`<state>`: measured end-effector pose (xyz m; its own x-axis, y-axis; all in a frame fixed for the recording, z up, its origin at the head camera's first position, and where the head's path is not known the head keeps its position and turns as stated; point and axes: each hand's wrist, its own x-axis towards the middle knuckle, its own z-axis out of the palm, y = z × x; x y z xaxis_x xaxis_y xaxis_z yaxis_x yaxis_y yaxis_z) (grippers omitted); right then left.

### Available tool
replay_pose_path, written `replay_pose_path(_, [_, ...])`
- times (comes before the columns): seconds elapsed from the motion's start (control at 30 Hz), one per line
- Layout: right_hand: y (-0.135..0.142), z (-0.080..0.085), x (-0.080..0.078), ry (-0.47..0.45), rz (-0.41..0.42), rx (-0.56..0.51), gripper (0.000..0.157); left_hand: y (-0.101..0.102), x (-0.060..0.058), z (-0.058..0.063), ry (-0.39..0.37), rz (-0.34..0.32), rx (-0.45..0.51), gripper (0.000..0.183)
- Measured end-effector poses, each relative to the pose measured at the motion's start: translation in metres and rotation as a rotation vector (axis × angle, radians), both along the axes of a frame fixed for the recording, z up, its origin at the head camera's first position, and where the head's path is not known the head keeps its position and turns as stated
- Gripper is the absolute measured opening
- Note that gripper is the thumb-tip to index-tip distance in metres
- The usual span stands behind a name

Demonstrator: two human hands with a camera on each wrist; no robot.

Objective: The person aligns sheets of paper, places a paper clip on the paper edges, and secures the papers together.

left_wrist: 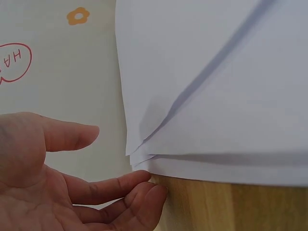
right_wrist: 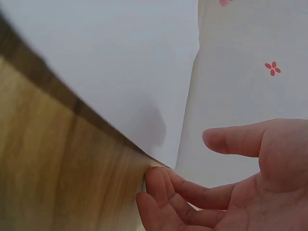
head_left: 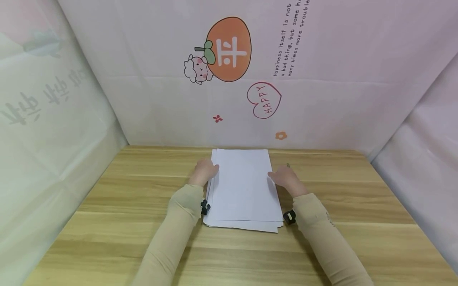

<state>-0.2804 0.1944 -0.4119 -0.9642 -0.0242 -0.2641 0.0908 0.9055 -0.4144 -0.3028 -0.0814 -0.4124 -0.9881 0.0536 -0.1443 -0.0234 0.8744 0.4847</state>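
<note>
A loose stack of white paper sheets (head_left: 245, 186) lies on the wooden table, its edges slightly uneven at the left and front. My left hand (head_left: 204, 171) is at the stack's left edge. In the left wrist view, its thumb stands apart from the paper while a fingertip meets the sheets' corner. On the opposite side, my right hand (head_left: 285, 177) is at the right edge. The right wrist view shows its fingertips at the paper's corner, loosely bent, with the thumb held away. Neither hand visibly pinches a sheet.
The wooden table (head_left: 136, 238) extends around the stack. A printed white cloth (head_left: 161, 111) hangs behind it, with more cloth at both sides. A tiny dark item (head_left: 288, 165), too small to identify, shows just beyond the right hand.
</note>
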Motion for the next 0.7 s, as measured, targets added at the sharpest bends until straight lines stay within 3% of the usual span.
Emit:
replay_pose_path(0.53, [-0.0013,0.0025,-0.0002,-0.030,-0.004,-0.057,0.048,0.0015,0.0005,0.0000,-0.010,0.041,0.022,0.040])
replay_pose_path(0.7, [-0.0042,0.0036,-0.0005,-0.050,-0.065,-0.149,0.039,0.0027,0.0001,0.0001,-0.015,0.055,-0.001,0.036])
